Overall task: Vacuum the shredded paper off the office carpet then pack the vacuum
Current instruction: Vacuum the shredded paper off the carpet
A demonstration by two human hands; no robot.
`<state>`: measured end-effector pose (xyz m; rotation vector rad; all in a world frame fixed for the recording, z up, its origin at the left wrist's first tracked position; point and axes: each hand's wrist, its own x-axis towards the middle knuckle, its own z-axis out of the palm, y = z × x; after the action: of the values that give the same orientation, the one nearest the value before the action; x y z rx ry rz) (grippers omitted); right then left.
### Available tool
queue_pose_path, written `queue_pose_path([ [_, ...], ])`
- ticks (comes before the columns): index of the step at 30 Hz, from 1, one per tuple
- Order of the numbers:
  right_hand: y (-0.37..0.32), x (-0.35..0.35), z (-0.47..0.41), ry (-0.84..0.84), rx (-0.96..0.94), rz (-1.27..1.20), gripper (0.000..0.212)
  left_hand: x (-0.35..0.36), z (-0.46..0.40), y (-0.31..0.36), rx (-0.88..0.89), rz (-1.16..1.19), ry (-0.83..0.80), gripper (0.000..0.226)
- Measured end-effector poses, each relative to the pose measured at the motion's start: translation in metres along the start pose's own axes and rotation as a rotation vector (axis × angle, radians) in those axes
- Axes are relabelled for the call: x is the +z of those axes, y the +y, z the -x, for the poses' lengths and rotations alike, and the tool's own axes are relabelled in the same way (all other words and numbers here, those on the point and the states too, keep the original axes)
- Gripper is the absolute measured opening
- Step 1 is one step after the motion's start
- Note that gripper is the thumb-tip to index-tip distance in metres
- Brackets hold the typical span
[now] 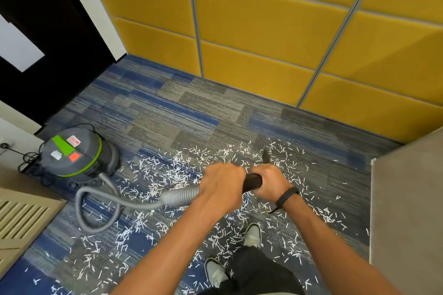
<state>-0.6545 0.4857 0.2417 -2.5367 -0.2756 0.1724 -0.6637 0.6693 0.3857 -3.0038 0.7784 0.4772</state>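
Both hands grip the black vacuum wand [253, 181]: the left hand [221, 187] has its fingers curled round the end where the grey ribbed hose [134, 201] joins, the right hand [271, 182] wraps the wand just beyond. Shredded paper [167, 170] litters the blue-grey carpet [182, 112] around the wand. The grey-and-green canister vacuum [74, 153] stands well left of the wand.

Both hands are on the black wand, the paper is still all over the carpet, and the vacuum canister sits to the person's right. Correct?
Not quite: in the head view the vacuum canister sits to the person's left, not right. Both the left hand and right hand grip the black wand, and shredded paper still covers the carpet.
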Motion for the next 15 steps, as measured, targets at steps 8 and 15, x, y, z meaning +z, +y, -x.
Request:
queue_pose_path([
  [8, 0.020, -0.014, 0.023, 0.012, 0.078, 0.043, 0.020, 0.008, -0.011, 0.021, 0.052, 0.031, 0.018, 0.031],
  [15, 0.050, -0.041, 0.027, 0.016, 0.125, 0.035, 0.016, 0.009, -0.043, 0.048, 0.086, 0.067, 0.012, 0.031],
])
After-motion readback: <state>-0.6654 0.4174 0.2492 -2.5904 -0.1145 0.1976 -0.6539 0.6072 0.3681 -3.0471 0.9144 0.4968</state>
